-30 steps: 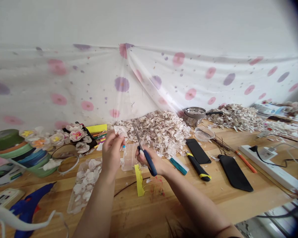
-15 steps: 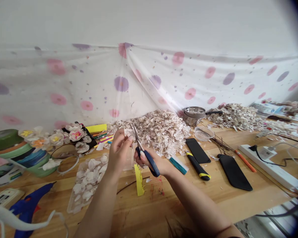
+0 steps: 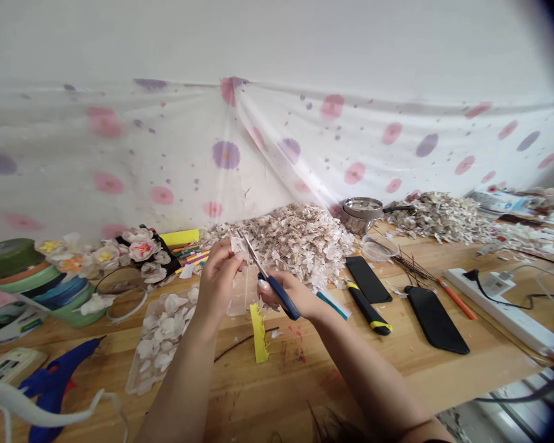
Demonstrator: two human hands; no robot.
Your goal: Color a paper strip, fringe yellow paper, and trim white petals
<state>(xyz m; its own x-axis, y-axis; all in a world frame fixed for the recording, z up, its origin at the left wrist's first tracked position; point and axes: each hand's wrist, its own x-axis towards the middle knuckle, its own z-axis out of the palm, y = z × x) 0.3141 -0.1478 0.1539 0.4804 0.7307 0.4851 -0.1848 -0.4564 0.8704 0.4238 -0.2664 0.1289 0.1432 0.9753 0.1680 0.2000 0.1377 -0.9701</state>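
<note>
My left hand (image 3: pixel 220 274) pinches a small whitish petal (image 3: pixel 238 246) between thumb and fingers. Around the handles of dark blue scissors (image 3: pixel 281 296), my right hand (image 3: pixel 292 289) is closed. The blades point up and left, close beside the petal; whether they touch it I cannot tell. A clear plastic tray (image 3: pixel 133 375) holding white petals lies left of my left forearm. Below my hands are a fringed yellow strip (image 3: pixel 259 335) and a thin brown stick (image 3: pixel 240 346). Behind them rises a big heap of dried petals (image 3: pixel 300 240).
A blue glue gun (image 3: pixel 58 384) and finished flowers (image 3: pixel 143 249) occupy the left side. To the right lie a yellow-black utility knife (image 3: pixel 369 309), a black phone (image 3: pixel 368 280), a dark flat slab (image 3: pixel 436 320) and a white power strip (image 3: pixel 503 311). Metal bowls (image 3: pixel 362 214) stand behind.
My right hand and the scissors have shifted slightly right, and the blades look closer together. My left hand still pinches the petal in nearly the same spot.
</note>
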